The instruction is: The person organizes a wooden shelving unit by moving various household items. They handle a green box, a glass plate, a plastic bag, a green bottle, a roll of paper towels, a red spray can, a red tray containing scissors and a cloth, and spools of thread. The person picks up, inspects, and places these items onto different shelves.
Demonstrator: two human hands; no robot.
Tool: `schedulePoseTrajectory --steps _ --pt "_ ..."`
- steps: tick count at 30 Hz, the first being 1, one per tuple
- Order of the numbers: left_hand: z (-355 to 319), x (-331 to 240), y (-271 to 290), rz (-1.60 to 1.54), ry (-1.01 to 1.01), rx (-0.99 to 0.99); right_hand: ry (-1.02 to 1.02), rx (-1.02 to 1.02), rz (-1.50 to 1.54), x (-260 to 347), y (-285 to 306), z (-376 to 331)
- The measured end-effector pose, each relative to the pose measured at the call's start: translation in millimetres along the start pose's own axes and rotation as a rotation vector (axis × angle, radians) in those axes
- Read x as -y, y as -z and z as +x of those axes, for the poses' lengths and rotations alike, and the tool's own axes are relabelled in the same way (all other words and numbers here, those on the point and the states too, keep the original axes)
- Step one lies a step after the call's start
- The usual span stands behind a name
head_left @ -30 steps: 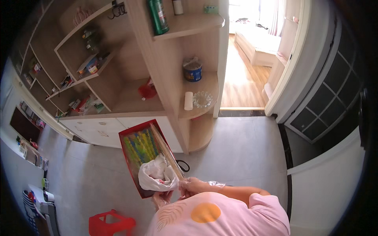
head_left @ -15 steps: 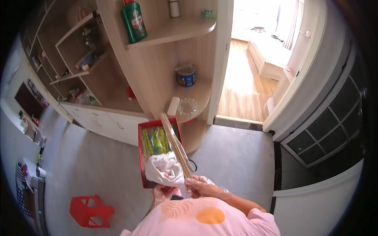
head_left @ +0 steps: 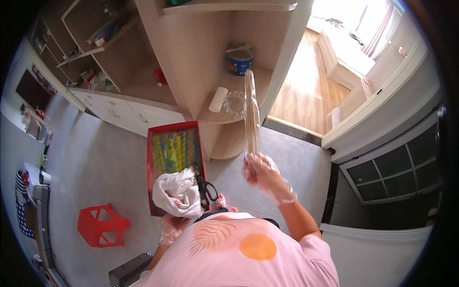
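Observation:
My right hand (head_left: 263, 174), in a clear plastic glove, is closed around the lower end of a bundle of thin wooden sticks (head_left: 252, 119) in a clear plastic sleeve, which points up and away. At the near end of a red open box (head_left: 172, 126), my gloved left hand (head_left: 173, 228) grips its edge, the fingers partly hidden underneath. Inside the box lie yellow, green and blue items (head_left: 174, 150) under clear wrap. A crumpled white bag (head_left: 177, 193) covers the near half. Black-handled scissors (head_left: 207, 189) rest along the right side, partly over the rim.
A corner shelf (head_left: 215, 116) ahead holds a white roll (head_left: 218, 99), a clear glass dish (head_left: 234, 103) and a blue tub (head_left: 239, 64). On the floor at left stands a red stool (head_left: 103, 226). A doorway opens at right, beside a dark-paned door (head_left: 392, 174).
My right hand has lifted the sticks off the box and carried them right and forward. The box has shifted left with my left hand. The scissors now show fully. The view has tilted.

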State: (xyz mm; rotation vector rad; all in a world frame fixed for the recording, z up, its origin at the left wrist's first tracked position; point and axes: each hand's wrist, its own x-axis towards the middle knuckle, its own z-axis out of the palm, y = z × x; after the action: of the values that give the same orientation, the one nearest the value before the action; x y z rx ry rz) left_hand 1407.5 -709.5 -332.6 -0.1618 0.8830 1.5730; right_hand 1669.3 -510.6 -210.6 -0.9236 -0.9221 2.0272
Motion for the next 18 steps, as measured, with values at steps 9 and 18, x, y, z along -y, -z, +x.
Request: schedulePoseTrajectory --steps 9,18 --pt "-7.5 -15.3 30.0 -0.113 -0.154 -0.186 -0.079 -0.071 0.033 -73.1 -29.3 177.6" --pt "10.6 8.5 71.4 -0.266 -0.188 -0.290 -0.290 -0.196 -0.407 -96.0 -16.8 341.9"
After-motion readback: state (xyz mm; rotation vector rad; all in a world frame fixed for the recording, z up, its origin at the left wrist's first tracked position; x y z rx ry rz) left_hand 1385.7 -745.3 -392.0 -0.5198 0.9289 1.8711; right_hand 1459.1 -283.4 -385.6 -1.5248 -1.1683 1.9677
